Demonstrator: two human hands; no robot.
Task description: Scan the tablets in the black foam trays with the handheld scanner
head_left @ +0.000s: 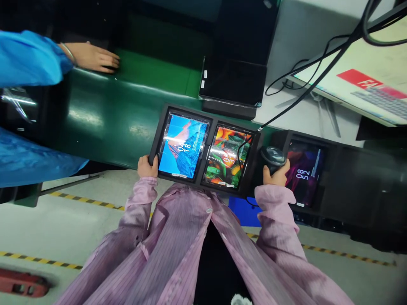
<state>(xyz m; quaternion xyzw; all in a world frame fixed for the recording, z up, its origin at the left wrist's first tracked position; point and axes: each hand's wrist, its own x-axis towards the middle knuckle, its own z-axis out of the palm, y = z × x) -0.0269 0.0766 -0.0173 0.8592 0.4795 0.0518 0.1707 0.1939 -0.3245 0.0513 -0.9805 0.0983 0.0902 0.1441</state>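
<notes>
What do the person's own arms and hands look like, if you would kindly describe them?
The left sleeve and right sleeve are long, loose and pinkish-mauve, wrinkled along their length, matching the finely striped garment front. The right cuff flares in a broad fold. The left hand and right hand show no gloves.

Mountain-pic tablet [193,156], 9 o'clock nr ctr: bright blue w/ pinkish peak. Fruit-pic tablet [219,163], 3 o'clock nr ctr: orange, red, green. Tray [208,146] & scanner [273,156], 3 o'clock: blk. Smock [178,237], 6 o'clock: pink w/ thin dk stripes. Co-worker's sleeve [28,59], 10 o'clock: bright blue. Floor tape [41,260], 8 o'clock: yel/blk stripes.
</notes>
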